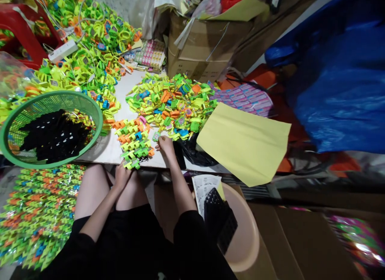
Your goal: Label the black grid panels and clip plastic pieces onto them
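At table's [120, 89] front edge, working w/ both hands. With L hand [122, 175], reaching to near end of stepped block of clip pcs [134, 141] (green, yellow, orange, few blue). Lying on white tabletop, left of R hand [166, 145], w/ near end out to the edge & apparently a bit over it. L fingers mostly hidden at block's underside: can't tell how far open or if gripping. R fingers curled in, w/ small green pc [156, 136] right at tips; can't tell if pinched or only touched.

Room: tight on far-right side, crowded by loose pile [174, 103]. Narrow bare gap betw. block & R hand. More bare top to the left, up to green basket [99, 125], holding black pcs [57, 135], w/ near rim at abt. the front edge. Further back, a bare strip running betw. loose pile & bigger heap [90, 59]. To the right, blocked by black bag [197, 153] & yellow sheet [245, 143], latter jutting past front edge. Below edge, pink basin [254, 240] w/ black trays [221, 220].

Writing: printed lines on white paper [204, 185] in basin, too small to read. Same for small marks on carton [207, 51] & for repeated print on pink-purple sheets [246, 98]. On sticker sheets [152, 53] by carton, rows of pink & yellow labels, likewise illegible. On some clip faces in pile, tiny picture labels, too blurred to make out.
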The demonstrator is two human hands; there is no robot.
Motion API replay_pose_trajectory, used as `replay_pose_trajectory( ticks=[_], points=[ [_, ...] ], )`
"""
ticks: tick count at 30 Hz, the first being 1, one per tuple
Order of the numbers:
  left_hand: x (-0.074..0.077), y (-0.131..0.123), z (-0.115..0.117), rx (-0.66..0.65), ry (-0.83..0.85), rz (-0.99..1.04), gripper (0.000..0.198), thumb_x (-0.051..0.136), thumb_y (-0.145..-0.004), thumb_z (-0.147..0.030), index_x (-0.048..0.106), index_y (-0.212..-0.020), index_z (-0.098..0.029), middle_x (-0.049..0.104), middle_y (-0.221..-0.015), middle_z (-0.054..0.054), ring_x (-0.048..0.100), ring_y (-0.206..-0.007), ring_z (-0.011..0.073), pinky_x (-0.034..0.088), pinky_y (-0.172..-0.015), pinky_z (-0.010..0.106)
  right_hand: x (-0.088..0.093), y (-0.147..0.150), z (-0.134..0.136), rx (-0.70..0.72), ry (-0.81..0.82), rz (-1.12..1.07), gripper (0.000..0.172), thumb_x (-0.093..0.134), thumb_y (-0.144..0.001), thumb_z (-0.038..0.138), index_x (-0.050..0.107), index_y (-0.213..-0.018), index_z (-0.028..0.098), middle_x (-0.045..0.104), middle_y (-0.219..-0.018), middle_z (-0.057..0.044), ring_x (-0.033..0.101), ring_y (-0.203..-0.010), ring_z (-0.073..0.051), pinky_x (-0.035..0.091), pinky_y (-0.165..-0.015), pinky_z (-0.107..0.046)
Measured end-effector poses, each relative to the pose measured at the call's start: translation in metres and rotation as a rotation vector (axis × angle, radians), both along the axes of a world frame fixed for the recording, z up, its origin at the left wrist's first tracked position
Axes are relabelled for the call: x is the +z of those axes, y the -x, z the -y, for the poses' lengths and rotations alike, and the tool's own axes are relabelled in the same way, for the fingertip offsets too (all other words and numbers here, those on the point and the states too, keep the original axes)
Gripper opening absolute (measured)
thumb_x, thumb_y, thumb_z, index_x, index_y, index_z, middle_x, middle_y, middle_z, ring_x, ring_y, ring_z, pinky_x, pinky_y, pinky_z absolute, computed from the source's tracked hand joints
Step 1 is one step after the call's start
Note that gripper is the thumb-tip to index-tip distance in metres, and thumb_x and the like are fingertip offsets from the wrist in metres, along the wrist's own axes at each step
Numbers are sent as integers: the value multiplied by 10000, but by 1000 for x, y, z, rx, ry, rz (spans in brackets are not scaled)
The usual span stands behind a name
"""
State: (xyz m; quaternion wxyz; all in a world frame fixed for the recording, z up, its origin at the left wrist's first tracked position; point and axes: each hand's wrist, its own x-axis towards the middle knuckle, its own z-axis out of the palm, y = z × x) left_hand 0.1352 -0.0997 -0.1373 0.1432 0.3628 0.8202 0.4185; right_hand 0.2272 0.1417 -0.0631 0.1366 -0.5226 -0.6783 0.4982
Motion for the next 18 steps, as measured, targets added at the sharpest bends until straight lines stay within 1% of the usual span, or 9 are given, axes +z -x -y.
replay_pose_trajectory(
  ticks=[1,3,6,7,9,11,14,16,18],
  points=[
    [0,0,0,4,3,2,252,581,-819,-261,677,-1037,-179,712,-1073,83,665,-964,238,520,-858,323,4,-5,6,33,-48,54,244,430,-923,257,629,-1004,142,661,-709,-42,646,-548,-135,491,-503,-202],
    [0,-1,0,10,1,5,249,576,-819,-253,676,-1032,-170,713,-1061,90,669,-945,237,520,-847,322,11,-16,20,102,-211,180,225,450,-917,264,643,-965,158,675,-748,-61,668,-668,-169,492,-604,-230],
    [0,-1,0,5,-13,10,221,575,-813,-234,682,-997,-177,714,-1051,85,668,-931,234,522,-846,328,17,-30,35,159,-457,330,204,454,-906,215,649,-921,157,679,-923,-117,653,-882,-212,462,-754,-269],
    [1,-1,0,0,-20,12,210,578,-810,-231,685,-984,-181,714,-1051,81,667,-933,233,522,-854,332,17,-33,37,160,-499,355,189,461,-898,197,642,-933,155,669,-966,-128,640,-913,-218,451,-778,-278],
    [3,-1,-1,-4,-32,20,193,582,-806,-229,689,-961,-187,714,-1052,76,665,-941,233,521,-869,338,15,-38,38,140,-527,357,149,499,-867,175,619,-951,151,654,-987,-129,625,-908,-220,443,-789,-291],
    [4,-1,-1,-5,-39,24,184,576,-810,-230,691,-947,-189,711,-1066,74,661,-962,234,520,-881,341,13,-40,34,97,-539,286,128,541,-835,178,595,-947,151,650,-964,-117,614,-879,-217,447,-784,-301],
    [6,-2,-2,-10,-38,26,189,557,-820,-234,693,-945,-193,705,-1092,71,656,-995,236,517,-889,337,9,-38,26,-4,-527,32,188,560,-832,251,562,-996,161,655,-909,-82,610,-812,-195,468,-763,-303],
    [8,-1,-2,-19,-39,32,204,569,-815,-248,692,-967,-191,700,-1111,76,654,-1011,243,515,-891,336,7,-37,27,-78,-446,-180,251,552,-844,334,543,-1032,169,655,-839,-49,615,-730,-174,492,-716,-296],
    [10,0,0,-18,-45,38,232,580,-807,-258,686,-1001,-188,693,-1136,81,647,-1036,250,509,-904,342,3,-39,35,-137,-313,-368,290,551,-841,408,541,-1009,171,651,-785,-32,628,-680,-164,517,-661,-289]
  ],
)
